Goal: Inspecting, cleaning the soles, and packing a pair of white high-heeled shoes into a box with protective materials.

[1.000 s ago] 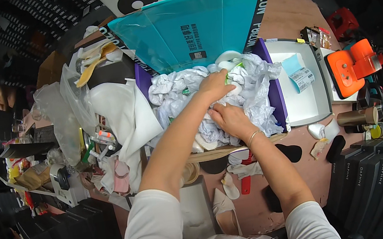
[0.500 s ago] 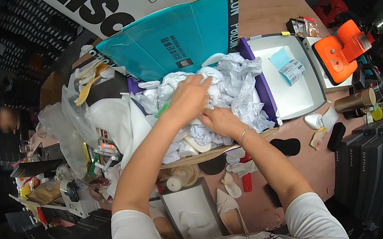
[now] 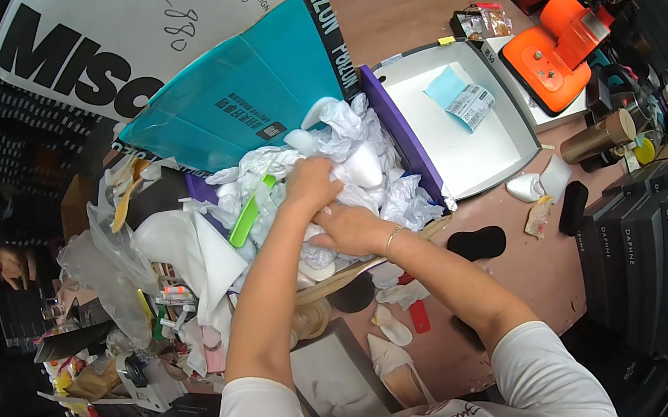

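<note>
Cluttered brown worktable [image 3: 444, 19] (dark surroundings), crumpled white paper [image 3: 358, 140]

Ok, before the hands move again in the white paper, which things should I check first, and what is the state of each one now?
1. Left hand grips the crumpled white paper: ok, its fingers press into it.
2. Right hand also rests on the paper: ok, it lies just below the left hand.
3. What lies under the paper: cannot tell, the paper hides it.
4. Green strip keeps away from the hands: ok, it lies to the left of them.
5. Teal lid stays open behind the pile: ok, it stands tilted back.
6. Open white box beside the pile has room: ok, only a small label lies in it.
</note>
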A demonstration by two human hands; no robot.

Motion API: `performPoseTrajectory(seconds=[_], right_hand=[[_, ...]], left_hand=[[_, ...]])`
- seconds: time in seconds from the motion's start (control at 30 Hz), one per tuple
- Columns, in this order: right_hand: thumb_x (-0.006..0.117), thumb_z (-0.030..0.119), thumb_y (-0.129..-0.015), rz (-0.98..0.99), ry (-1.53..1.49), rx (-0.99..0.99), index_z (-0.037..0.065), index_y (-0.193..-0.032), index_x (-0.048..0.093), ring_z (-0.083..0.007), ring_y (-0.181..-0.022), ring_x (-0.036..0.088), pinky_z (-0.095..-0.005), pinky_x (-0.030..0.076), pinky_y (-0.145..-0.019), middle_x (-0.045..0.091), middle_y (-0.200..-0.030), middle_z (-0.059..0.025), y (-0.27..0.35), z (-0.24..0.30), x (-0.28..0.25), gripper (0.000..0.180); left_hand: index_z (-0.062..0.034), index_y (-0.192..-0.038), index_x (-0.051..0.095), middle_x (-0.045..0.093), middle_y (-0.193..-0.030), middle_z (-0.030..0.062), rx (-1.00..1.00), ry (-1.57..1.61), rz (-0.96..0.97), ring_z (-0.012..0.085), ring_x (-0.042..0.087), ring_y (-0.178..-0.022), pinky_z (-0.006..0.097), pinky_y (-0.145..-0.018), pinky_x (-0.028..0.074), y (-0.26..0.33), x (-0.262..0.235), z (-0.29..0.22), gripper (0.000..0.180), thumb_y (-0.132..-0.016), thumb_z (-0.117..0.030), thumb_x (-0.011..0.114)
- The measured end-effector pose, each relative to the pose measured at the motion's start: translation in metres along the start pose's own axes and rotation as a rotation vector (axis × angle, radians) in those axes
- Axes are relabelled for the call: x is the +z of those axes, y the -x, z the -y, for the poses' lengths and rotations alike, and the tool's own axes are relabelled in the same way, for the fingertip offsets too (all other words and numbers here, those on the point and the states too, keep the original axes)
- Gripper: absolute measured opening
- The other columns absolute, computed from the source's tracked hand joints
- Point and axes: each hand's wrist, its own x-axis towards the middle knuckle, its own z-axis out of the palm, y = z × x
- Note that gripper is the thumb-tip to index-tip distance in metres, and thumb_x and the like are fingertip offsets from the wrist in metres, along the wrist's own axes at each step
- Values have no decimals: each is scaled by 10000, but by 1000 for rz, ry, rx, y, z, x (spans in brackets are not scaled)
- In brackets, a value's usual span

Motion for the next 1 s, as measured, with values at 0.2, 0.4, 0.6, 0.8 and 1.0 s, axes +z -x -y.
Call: performPoseTrajectory(seconds=[0.2,0.4,0.6,0.8,1.0], right_hand=[[615,312,-858,-60,92,-61,88,-1233,520,-373,-1067,560,-453,481,-870,492,-1261,-231,18,25,-6,446],[636,160,-841,-592,48,-63,6,-1201,536,-425,-1105,526,-434,472,-891,469,-1301,-225,25,30,-52,404],[719,305,-750,-477,110,490,-42,-1177,515,-467,-1073,529,-470,468,-891,492,-1225,-303,-16,-56,-39,587],[601,160,-767,-260,-105,284,-36,-1139,569,-418,-927,615,-464,495,-820,582,-1088,-254,-47,-37,7,422],[536,130,-792,-483,-135,78,-33,-1237,490,-414,-871,589,-490,475,-786,567,-1039,-223,-38,28,24,475]], left_hand=[[18,-939,625,647,-936,214,-116,323,-116,364,615,-886,406,-787,482,24,8,41,326,-687,-167,715],[1,-1008,604,639,-992,217,-211,385,-156,380,611,-936,421,-813,478,43,13,71,307,-736,-118,682],[-3,-1039,599,627,-1034,240,-355,268,-337,406,597,-959,476,-836,465,36,40,70,258,-793,-79,597],[-12,-1050,618,642,-1031,224,-393,183,-247,377,622,-932,435,-822,479,28,61,101,249,-828,-116,574],[-28,-1084,633,648,-1052,120,-330,955,-379,202,598,-924,320,-825,461,32,85,145,327,-891,-274,537]])
